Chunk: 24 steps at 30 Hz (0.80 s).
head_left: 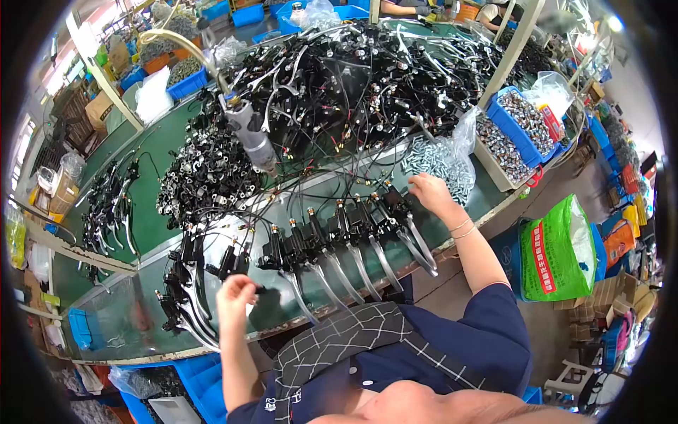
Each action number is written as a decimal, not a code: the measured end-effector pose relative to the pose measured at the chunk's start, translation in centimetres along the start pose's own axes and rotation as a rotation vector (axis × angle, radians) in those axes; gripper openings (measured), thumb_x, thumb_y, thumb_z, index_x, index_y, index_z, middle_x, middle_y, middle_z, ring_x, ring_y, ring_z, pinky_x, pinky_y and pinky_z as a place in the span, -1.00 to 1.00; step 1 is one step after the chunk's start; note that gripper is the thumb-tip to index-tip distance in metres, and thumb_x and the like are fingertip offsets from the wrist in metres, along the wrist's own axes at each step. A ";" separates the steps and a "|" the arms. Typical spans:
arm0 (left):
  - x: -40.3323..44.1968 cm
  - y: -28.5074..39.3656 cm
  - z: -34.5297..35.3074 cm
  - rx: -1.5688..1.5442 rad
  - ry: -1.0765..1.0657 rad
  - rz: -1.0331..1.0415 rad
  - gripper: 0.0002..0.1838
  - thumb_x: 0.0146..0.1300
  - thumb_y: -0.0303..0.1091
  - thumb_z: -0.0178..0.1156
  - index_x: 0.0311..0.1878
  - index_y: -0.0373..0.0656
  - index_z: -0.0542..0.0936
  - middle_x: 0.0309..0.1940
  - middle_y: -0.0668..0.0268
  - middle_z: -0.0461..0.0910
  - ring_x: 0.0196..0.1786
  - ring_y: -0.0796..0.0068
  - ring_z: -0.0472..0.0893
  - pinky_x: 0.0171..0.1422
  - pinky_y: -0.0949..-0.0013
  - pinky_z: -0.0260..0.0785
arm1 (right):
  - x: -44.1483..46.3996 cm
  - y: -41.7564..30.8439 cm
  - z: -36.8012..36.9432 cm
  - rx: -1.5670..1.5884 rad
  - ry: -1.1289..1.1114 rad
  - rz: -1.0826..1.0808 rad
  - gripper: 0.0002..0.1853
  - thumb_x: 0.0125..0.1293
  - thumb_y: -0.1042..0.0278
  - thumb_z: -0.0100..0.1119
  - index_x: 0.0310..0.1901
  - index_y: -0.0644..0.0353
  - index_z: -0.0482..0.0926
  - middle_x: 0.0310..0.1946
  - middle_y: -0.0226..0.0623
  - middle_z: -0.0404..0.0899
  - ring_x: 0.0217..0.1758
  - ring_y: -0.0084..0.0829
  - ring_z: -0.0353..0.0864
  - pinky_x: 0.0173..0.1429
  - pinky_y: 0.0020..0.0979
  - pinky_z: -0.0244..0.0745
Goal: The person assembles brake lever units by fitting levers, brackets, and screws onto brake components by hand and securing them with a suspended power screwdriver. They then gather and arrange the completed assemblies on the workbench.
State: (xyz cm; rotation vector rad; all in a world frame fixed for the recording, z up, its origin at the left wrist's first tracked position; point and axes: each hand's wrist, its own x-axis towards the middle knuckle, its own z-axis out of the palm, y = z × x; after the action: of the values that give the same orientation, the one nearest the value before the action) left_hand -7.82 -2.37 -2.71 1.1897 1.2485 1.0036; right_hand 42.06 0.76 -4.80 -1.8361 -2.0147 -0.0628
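Note:
My left hand point(236, 297) is over the table's near edge at the left, its fingers curled together beside a black lever body point(229, 261). A small dark piece shows at its fingertips, too unclear to name. My right hand point(431, 191) is at the right end of a row of brake levers point(353, 265), fingers drawn together just in front of a pile of silver screws point(429, 161). Whatever it pinches is too small to make out. The row's levers have black bodies, silver blades and cables running back. More brake levers point(187, 293) lie in a cluster left of my left hand.
A grey power screwdriver point(251, 134) hangs over the table. Behind it spreads a large heap of black levers and cables point(332, 85). Small black clamps point(205, 169) are piled at left. A blue bin point(522, 124) of metal parts and a green bag point(561, 251) stand at right.

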 end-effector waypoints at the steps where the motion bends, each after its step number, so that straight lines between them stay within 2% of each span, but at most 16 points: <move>1: -0.8 -2.1 0.4 -0.054 0.004 -0.068 -0.94 0.15 -0.57 0.15 -0.28 -0.27 0.53 -0.48 0.30 0.57 -0.55 0.64 0.48 -0.49 0.62 0.33 | 0.2 -0.7 -0.8 0.003 0.009 0.000 -0.85 0.09 0.34 0.22 -0.29 0.16 0.59 -0.37 -0.22 0.55 -0.28 -0.16 0.59 -0.17 -0.25 0.50; 3: -1.3 -4.7 1.4 0.003 0.036 -0.134 -0.96 0.18 -0.56 0.14 -0.29 -0.29 0.52 -0.36 0.29 0.54 -0.52 0.62 0.50 -0.49 0.58 0.34 | 0.7 -1.1 -0.4 0.013 -0.008 -0.053 -0.86 0.12 0.37 0.18 -0.27 0.15 0.59 -0.38 -0.22 0.53 -0.30 -0.16 0.57 -0.21 -0.23 0.48; 4: -2.0 -4.9 1.6 0.153 0.055 0.012 -0.95 0.19 -0.55 0.14 -0.28 -0.30 0.51 -0.26 0.27 0.51 -0.50 0.60 0.51 -0.48 0.56 0.36 | 0.6 -1.1 -0.1 0.050 -0.023 -0.165 -0.87 0.09 0.43 0.15 -0.29 0.17 0.58 -0.38 -0.22 0.52 -0.31 -0.15 0.56 -0.23 -0.23 0.47; 5: -1.9 -3.8 2.3 0.309 0.077 0.149 -0.93 0.20 -0.54 0.14 -0.26 -0.32 0.51 -0.17 0.26 0.48 -0.48 0.58 0.52 -0.47 0.54 0.37 | 0.4 -0.4 0.8 0.105 -0.048 -0.175 -0.86 0.05 0.49 0.12 -0.30 0.18 0.58 -0.38 -0.21 0.51 -0.31 -0.14 0.55 -0.25 -0.24 0.47; 7: -1.7 -5.0 2.0 0.371 0.115 0.185 -0.90 0.20 -0.55 0.13 -0.21 -0.31 0.51 -0.06 0.24 0.41 -0.45 0.55 0.52 -0.43 0.52 0.39 | 0.2 0.1 1.1 0.112 -0.052 -0.184 -0.82 0.01 0.55 0.11 -0.29 0.21 0.58 -0.37 -0.23 0.51 -0.29 -0.14 0.56 -0.22 -0.26 0.48; 10: -2.4 -3.7 1.6 0.470 0.133 0.169 -0.76 0.14 -0.57 0.15 -0.09 -0.26 0.51 -0.05 0.20 0.42 -0.45 0.53 0.50 -0.32 0.48 0.40 | -0.6 -2.3 -1.2 0.102 -0.021 -0.225 -0.75 -0.04 0.62 0.10 -0.26 0.23 0.57 -0.31 -0.21 0.54 -0.26 -0.13 0.57 -0.19 -0.27 0.49; 13: -2.1 -2.1 1.2 0.624 -0.034 0.218 -0.62 -0.02 -0.55 0.30 -0.05 -0.25 0.53 -0.10 0.21 0.40 -0.49 0.53 0.42 -0.32 0.47 0.35 | -0.3 -2.4 -1.1 0.067 -0.055 -0.250 -0.71 -0.05 0.63 0.08 -0.22 0.23 0.56 -0.30 -0.19 0.54 -0.26 -0.11 0.56 -0.19 -0.26 0.49; 14: -1.8 -1.9 1.4 0.678 -0.034 0.229 -0.62 -0.07 -0.53 0.33 -0.09 -0.23 0.56 -0.14 0.23 0.41 -0.51 0.51 0.38 -0.33 0.46 0.33 | -0.4 -2.0 -1.0 0.057 -0.079 -0.255 -0.70 -0.06 0.63 0.07 -0.21 0.23 0.56 -0.30 -0.18 0.54 -0.26 -0.10 0.56 -0.19 -0.25 0.49; 17: -0.8 -2.0 1.1 0.694 -0.039 0.220 -0.68 -0.07 -0.52 0.34 -0.17 -0.25 0.58 -0.32 0.28 0.45 -0.49 0.52 0.44 -0.35 0.47 0.33 | 0.0 -0.5 0.3 -0.059 -0.037 -0.217 -0.79 0.05 0.58 0.10 -0.22 0.23 0.53 -0.33 -0.17 0.51 -0.31 -0.10 0.55 -0.26 -0.23 0.46; 20: -0.8 -2.8 0.5 0.545 -0.016 0.185 -0.71 -0.04 -0.51 0.35 -0.18 -0.25 0.58 -0.38 0.33 0.47 -0.46 0.59 0.48 -0.35 0.50 0.34 | 0.1 1.2 1.5 -0.106 0.092 -0.181 -0.87 0.14 0.49 0.11 -0.25 0.21 0.53 -0.36 -0.19 0.51 -0.35 -0.13 0.55 -0.30 -0.23 0.46; 23: -0.9 -3.4 0.7 0.286 0.014 0.152 -0.74 -0.02 -0.51 0.35 -0.20 -0.25 0.58 -0.38 0.38 0.49 -0.42 0.66 0.48 -0.35 0.53 0.36 | 0.2 0.8 1.3 -0.229 0.024 -0.169 -0.86 0.14 0.47 0.12 -0.24 0.22 0.52 -0.38 -0.18 0.51 -0.39 -0.12 0.56 -0.32 -0.20 0.46; 24: -0.8 -3.4 0.7 0.283 -0.010 0.177 -0.73 0.00 -0.52 0.34 -0.18 -0.23 0.58 -0.35 0.41 0.50 -0.40 0.69 0.48 -0.32 0.55 0.36 | 0.4 0.9 1.3 -0.234 0.051 -0.171 -0.86 0.13 0.48 0.13 -0.24 0.22 0.53 -0.39 -0.19 0.51 -0.41 -0.15 0.55 -0.33 -0.22 0.46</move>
State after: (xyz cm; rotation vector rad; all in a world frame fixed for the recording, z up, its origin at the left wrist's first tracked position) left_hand -7.41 -3.72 -5.94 1.5446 1.3254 0.9685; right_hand 42.60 1.67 -6.07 -1.7694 -2.2017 -0.4055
